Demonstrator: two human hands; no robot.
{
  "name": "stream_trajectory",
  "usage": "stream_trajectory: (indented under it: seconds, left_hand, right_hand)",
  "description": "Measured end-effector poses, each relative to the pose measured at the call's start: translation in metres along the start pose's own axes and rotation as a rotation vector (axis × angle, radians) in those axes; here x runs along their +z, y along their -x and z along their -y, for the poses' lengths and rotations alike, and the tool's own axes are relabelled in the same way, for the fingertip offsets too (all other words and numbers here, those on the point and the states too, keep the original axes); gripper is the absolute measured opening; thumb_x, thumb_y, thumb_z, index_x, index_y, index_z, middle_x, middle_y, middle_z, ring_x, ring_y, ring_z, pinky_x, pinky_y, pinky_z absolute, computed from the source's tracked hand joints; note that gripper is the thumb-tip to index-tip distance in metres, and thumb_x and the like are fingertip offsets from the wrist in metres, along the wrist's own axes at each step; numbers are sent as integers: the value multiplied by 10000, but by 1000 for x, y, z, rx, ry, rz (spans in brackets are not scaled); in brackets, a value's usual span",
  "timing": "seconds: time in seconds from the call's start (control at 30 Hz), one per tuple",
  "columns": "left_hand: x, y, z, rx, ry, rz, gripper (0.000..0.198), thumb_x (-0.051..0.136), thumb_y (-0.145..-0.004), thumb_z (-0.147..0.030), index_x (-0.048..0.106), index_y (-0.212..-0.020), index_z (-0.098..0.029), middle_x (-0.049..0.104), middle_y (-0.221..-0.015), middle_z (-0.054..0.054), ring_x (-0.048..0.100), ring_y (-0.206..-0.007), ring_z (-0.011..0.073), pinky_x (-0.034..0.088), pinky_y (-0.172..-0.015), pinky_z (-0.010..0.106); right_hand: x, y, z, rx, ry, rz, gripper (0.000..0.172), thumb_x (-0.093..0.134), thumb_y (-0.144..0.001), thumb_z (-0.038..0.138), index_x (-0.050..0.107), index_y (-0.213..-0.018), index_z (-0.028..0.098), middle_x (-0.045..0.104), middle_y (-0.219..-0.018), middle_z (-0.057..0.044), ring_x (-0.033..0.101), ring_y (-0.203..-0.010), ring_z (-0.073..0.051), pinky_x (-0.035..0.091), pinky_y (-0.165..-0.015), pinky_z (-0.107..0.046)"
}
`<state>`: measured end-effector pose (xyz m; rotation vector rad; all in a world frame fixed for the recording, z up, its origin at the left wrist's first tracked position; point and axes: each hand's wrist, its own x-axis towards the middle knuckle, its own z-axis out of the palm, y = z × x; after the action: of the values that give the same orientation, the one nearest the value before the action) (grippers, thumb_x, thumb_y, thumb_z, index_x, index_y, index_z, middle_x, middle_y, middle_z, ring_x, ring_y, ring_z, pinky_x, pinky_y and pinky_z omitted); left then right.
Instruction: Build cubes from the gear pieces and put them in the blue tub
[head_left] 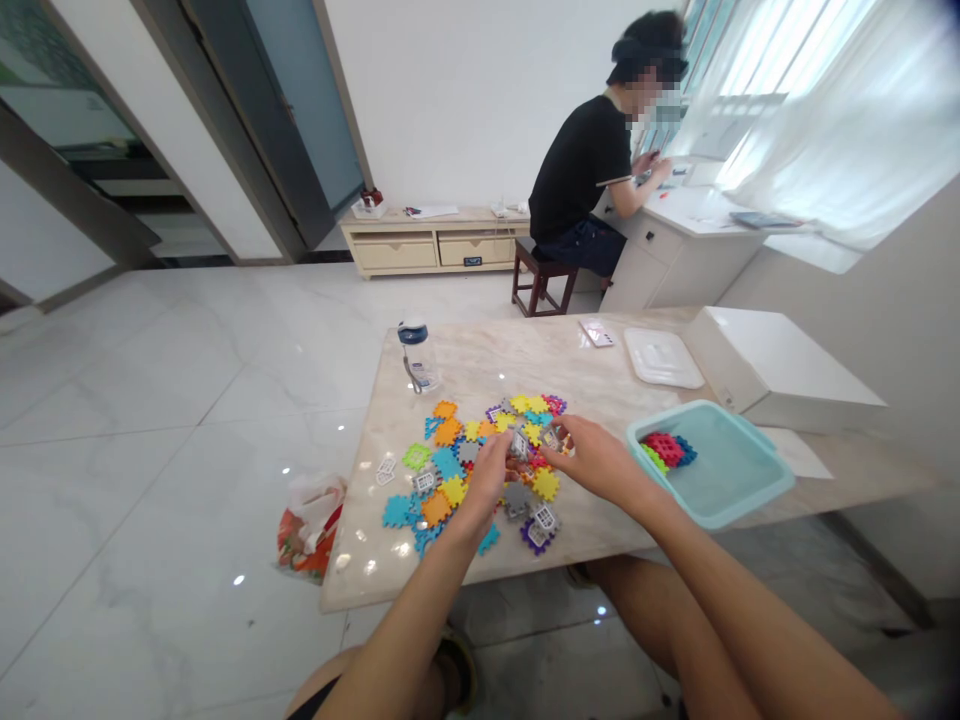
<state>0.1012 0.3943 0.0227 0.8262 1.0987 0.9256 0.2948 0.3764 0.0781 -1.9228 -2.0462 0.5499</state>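
Above a spread of colourful toothed plastic building tiles on the table, my left hand (pixel 493 468) is closed on a grey tile with a white window grid (pixel 519 446). Close by on the right, my right hand (pixel 589 455) pinches another grey tile (pixel 552 439) between thumb and fingers. The two pieces are a small distance apart. Around them lie orange tiles (pixel 448 432), a blue tile (pixel 397 511), a yellow tile (pixel 546 485) and a purple tile with a white insert (pixel 537 535). My hands hide part of the pile.
A light-blue tub (pixel 739 485) at the right holds several joined tiles (pixel 666 450). Beyond it are a white lid (pixel 664 358) and a white box (pixel 787 365). A water bottle (pixel 418 358) stands at the far left. Another person (pixel 577 170) sits at a desk behind.
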Motion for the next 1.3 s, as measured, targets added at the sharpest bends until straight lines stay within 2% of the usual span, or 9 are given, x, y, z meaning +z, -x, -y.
stream_trajectory:
  seconds: [0.27,0.5,0.73,0.93,1.1,1.3]
  left_hand:
    - [-3,2,-1,9,10,6,442,720,-863,-653,669,-957,-224,755,-859,60,715,-721,186,505,-633,261]
    - [-5,2,-3,20,19,7,410,706,-888,-614,660,-970,-215,750,-858,57,713,-717,177,498,-623,248]
    - [-4,1,-3,24,29,-3,427,718,-886,-620,659,-952,-203,744,-847,58,699,-700,178,502,-626,259]
    - [-4,2,-6,25,42,5,384,705,-902,-569,667,-972,-193,744,-861,44,681,-664,142,501,-597,232]
    - [-2,2,-11,19,84,20,351,765,-869,-514,678,-989,-196,752,-913,31,674,-672,117,506,-601,214]
    - [-4,2,-15,-49,185,65,323,699,-910,-491,655,-994,-182,740,-802,39,677,-656,147,529,-624,242]
  right_hand:
    - [8,-1,4,-34,58,29,326,667,-1012,497,687,-1159,207,776,-1208,-119,718,-1153,-298,506,-930,-338]
    - [10,-1,6,-52,50,3,362,662,-1017,494,681,-1210,189,764,-1263,-140,705,-1202,-303,502,-1007,-348]
    - [13,-3,4,-80,32,-49,393,663,-1011,455,654,-1309,199,743,-1290,-137,715,-1135,-300,551,-967,-397]
    - [16,-7,-4,-222,-55,-115,457,734,-962,354,603,-1376,213,698,-1316,-118,705,-1163,-288,562,-1031,-430]
    - [14,-7,1,-339,-86,-166,467,765,-927,285,608,-1363,224,677,-1325,-121,675,-1239,-316,562,-1060,-459]
    - [13,-7,5,-376,-140,-204,481,762,-909,242,613,-1366,240,650,-1340,-118,657,-1263,-310,546,-1110,-466]
